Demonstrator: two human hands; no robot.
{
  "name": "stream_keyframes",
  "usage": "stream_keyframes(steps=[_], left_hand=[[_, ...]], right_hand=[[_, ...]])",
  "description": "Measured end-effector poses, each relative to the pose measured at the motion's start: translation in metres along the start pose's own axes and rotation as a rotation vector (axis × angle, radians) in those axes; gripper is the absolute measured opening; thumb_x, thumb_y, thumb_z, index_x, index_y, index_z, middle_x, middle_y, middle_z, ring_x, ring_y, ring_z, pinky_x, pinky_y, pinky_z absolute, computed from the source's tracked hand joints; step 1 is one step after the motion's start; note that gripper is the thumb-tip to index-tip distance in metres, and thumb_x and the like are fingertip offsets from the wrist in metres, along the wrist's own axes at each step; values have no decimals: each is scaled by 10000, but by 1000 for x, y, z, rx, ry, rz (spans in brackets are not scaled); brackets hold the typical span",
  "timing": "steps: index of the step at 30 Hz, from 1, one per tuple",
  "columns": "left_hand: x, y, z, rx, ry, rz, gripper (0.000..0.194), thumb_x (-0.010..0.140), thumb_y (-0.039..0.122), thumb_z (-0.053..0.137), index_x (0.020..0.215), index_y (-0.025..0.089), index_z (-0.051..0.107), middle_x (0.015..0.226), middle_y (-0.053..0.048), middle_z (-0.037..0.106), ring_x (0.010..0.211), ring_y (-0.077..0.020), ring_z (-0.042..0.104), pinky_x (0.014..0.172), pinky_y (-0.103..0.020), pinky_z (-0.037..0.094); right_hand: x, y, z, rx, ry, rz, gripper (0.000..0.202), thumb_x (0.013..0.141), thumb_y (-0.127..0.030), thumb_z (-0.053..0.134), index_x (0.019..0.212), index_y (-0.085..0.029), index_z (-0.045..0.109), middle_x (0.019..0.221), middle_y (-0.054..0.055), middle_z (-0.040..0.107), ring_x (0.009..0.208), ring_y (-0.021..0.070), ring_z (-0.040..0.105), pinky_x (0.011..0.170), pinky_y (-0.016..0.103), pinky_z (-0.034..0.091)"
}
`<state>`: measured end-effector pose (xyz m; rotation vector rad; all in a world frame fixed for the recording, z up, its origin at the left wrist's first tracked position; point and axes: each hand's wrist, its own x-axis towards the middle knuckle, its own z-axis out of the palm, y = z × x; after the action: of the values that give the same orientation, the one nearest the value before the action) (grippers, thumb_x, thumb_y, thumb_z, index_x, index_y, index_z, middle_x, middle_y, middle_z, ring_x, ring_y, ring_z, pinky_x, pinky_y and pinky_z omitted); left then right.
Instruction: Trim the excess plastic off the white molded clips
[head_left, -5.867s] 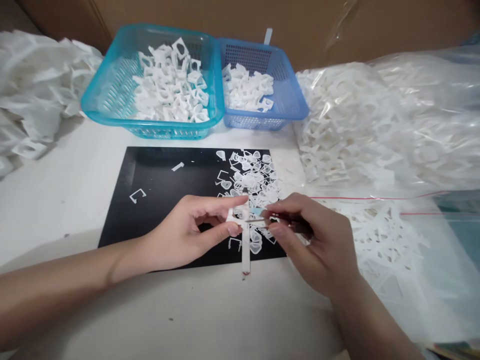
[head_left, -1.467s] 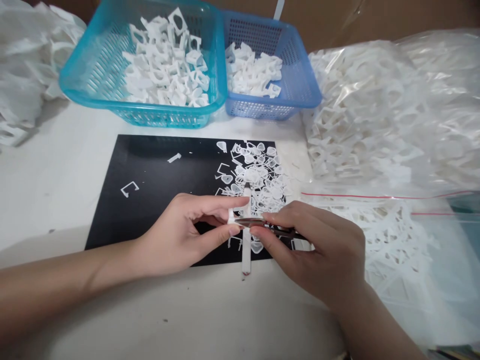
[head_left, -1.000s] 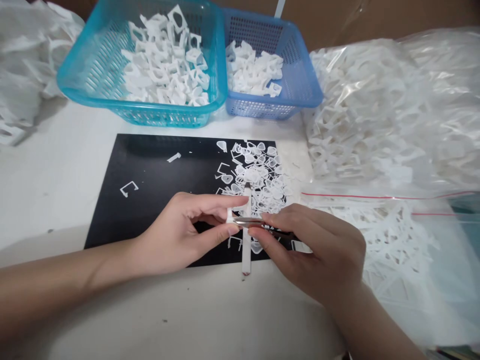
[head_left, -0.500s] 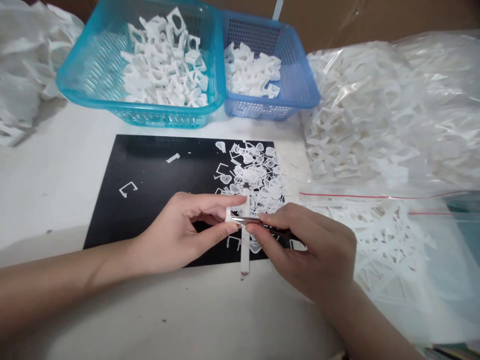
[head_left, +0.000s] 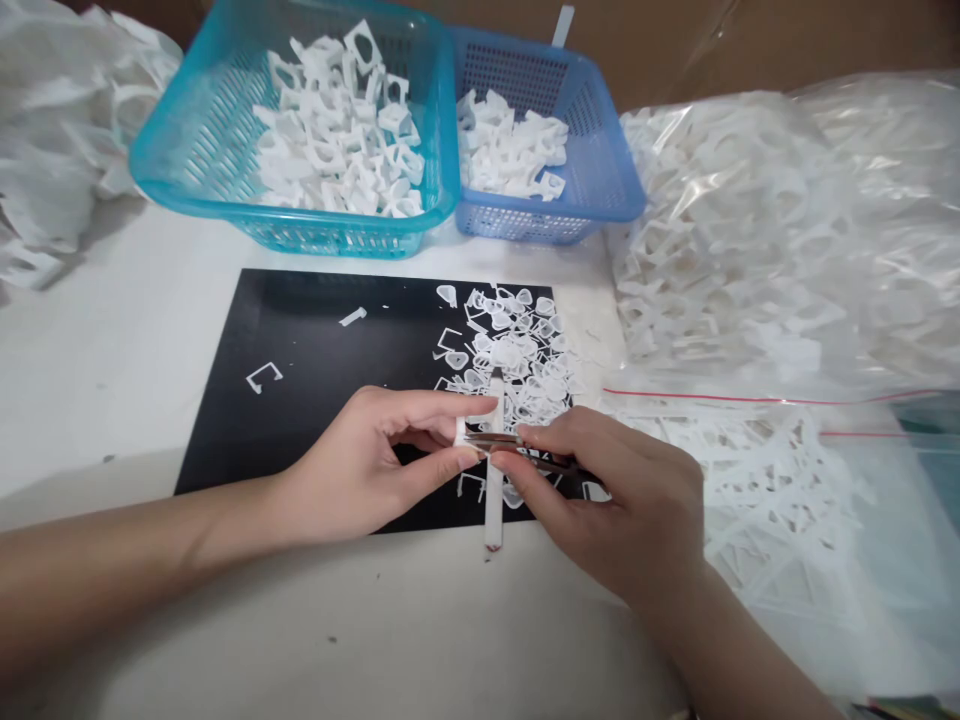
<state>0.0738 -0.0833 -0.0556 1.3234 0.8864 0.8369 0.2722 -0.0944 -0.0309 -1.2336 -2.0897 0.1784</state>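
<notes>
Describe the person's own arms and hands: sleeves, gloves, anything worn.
Both forearms are bare as far as the picture shows, with no sleeves in view. The left hand and right hand wear no gloves. No rings, watch or bands show. Fingernails look short and plain.

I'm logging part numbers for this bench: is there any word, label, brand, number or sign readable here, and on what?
None: no readable text in this view.
Teal basket, blue basket, black mat: no print visible.
Clear bags: only red zip lines, no lettering.
White part in the left hand and metal tool in the right hand: no marking visible.
</notes>
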Motion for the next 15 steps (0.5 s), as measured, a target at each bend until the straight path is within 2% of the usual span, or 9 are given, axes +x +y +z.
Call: stream_keyframes(steps=[12, 15], left_hand=[[2, -1, 0, 14, -1, -1, 320, 838, 156, 664, 1157, 162, 690, 847, -55, 776, 717, -151, 726, 708, -249, 617], [2, 0, 0, 38, 6, -8, 318, 837, 172, 669, 1154, 167, 690, 814, -45, 770, 695, -149, 720, 687, -242, 614]], right_hand=[[0, -3, -1, -35, -24, 12, 135, 804, -234, 708, 720, -232, 603, 537, -47, 643, 433, 103, 545, 413, 252, 364], [0, -2, 0, -54, -3, -11, 132, 803, -231, 717, 729, -228, 608, 548, -38, 662, 439, 114, 575, 416, 266, 368]])
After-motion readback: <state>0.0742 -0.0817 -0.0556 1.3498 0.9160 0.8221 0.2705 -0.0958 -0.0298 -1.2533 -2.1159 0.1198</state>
